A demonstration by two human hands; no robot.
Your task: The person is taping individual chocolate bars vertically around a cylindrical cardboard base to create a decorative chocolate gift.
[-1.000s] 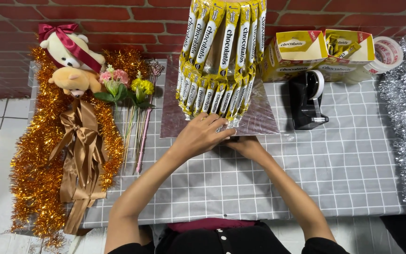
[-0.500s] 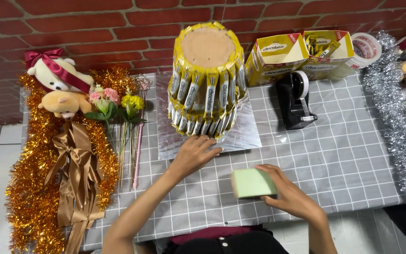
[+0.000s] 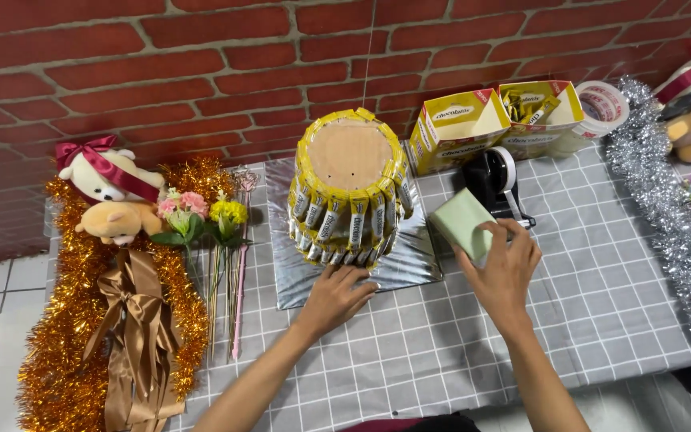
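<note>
Two hands are on the go here, and they're doing different jobs. The left hand (image 3: pixel 336 294) lies flat with fingers spread, holding nothing, pressed on the near edge of the silver board (image 3: pixel 417 268) right at the foot of the candy-bar tower (image 3: pixel 349 192). The right hand (image 3: pixel 504 268) is lifted a bit and closed around a pale green block (image 3: pixel 461 222), pinched by its near end, so the block sticks out up and away from the fingers, tilted toward the tower.

So the tower sits straight ahead of the left hand and off to the left of the right hand, with a clear gap between block and tower. It stands upright, with its flat brown cardboard top facing the ceiling, and the right hand with the block is roughly level with its lower tier.

Room-wise: just beyond the right hand is a black tape dispenser (image 3: pixel 499 180), nearly touching the block from this angle, and further back are open yellow boxes (image 3: pixel 461 120). Silver tinsel (image 3: pixel 665 208) runs down the far right. Left of the left hand lie artificial flowers (image 3: pixel 201 220) and gold tinsel (image 3: pixel 65 352). The checked worktop (image 3: pixel 409 352) between the two hands is the open patch.
</note>
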